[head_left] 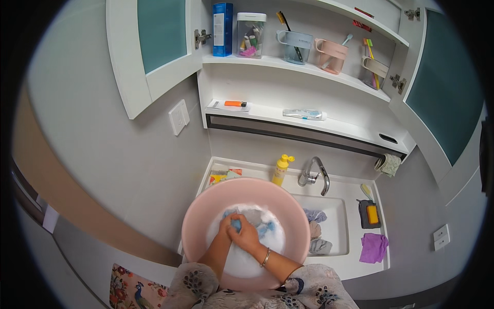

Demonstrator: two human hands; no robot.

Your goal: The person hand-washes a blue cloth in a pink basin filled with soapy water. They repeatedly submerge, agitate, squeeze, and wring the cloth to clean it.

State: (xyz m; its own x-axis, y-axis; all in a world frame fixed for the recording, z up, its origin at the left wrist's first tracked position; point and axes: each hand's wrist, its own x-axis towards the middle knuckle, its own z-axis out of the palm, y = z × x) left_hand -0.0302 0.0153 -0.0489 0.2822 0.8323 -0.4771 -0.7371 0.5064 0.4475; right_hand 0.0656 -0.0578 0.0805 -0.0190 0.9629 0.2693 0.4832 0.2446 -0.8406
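Observation:
Both my hands are together over a large pink basin of white suds. A wet light-blue cloth is bunched between them, and more of it trails into the foam. My left hand closes on the cloth from the left side. My right hand, with a bracelet on its wrist, presses against the same cloth from the right. Its fingers are bent around the cloth and partly hidden. What lies beneath the foam cannot be seen.
Right of the basin, the white sink holds crumpled grey and beige cloths below a chrome faucet. A yellow pump bottle stands behind the basin. A purple cloth and yellow soap bar lie far right. Open cabinet doors hang overhead.

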